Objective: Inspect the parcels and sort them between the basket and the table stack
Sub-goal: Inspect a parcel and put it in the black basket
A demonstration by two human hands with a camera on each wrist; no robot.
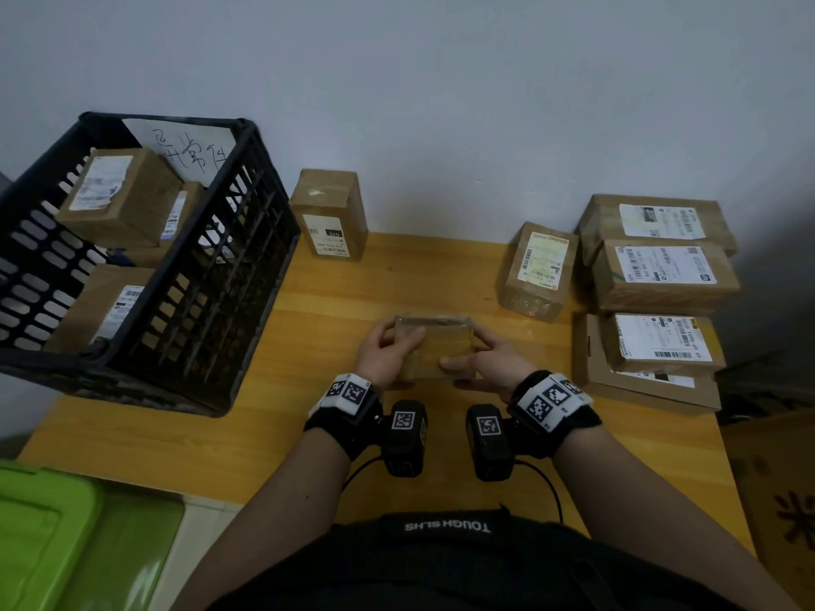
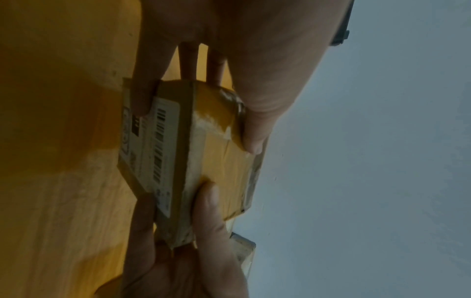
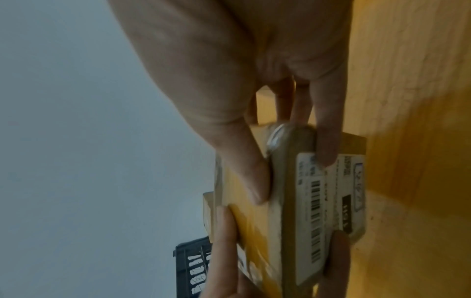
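Currently I hold one parcel (image 1: pixel 434 348) above the table (image 1: pixel 308 412), left hand (image 1: pixel 388 355) and right hand (image 1: pixel 483 359) clamped on its ends, thumbs on top, fingers underneath on its label. Beyond my fingers, I judge sorting partway: several boxes sit in the basket (image 1: pixel 220 266), others in the stack (image 1: pixel 657 293), two loose.

We are seeing a small brown cardboard parcel (image 1: pixel 434 346) wearing glossy yellowish tape and a white label (image 3: pixel 328 213) with black barcodes. The slatted plastic basket (image 1: pixel 247 240) is showing black, the wooden table (image 1: pixel 397 280) warm orange-yellow. The wall (image 1: pixel 441 81) is looking pale grey-blue. The wrist bands (image 1: pixel 551 399) are carrying black-and-white square patterns. A plastic lid (image 1: pixel 44 535) is shining bright green.
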